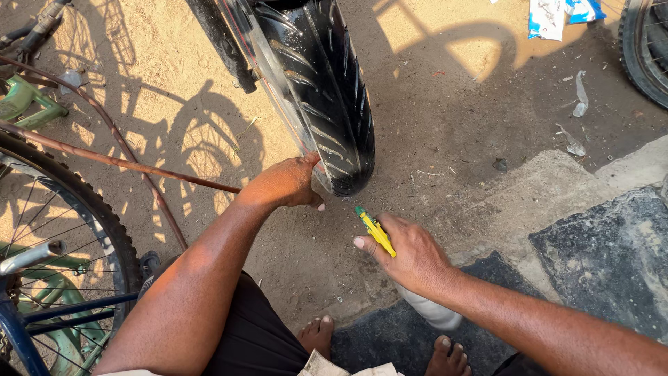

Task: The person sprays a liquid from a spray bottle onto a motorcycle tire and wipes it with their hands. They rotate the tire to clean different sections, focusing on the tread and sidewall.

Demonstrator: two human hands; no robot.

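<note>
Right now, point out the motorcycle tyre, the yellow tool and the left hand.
motorcycle tyre point(334, 90), head view, on the tread.
yellow tool point(376, 233), head view, mid-body, in the right hand point(410, 257).
left hand point(285, 182), head view, its back.

The person is wearing no sleeves over the forearms; both arms are showing bare down to the left hand point(285, 182) and the right hand point(410, 254). No gloves, rings or watch are showing. Dark, nearly black cloth point(254, 334) is covering the lap. The feet point(316, 334) are showing bare, without shoes or sandals.
</note>
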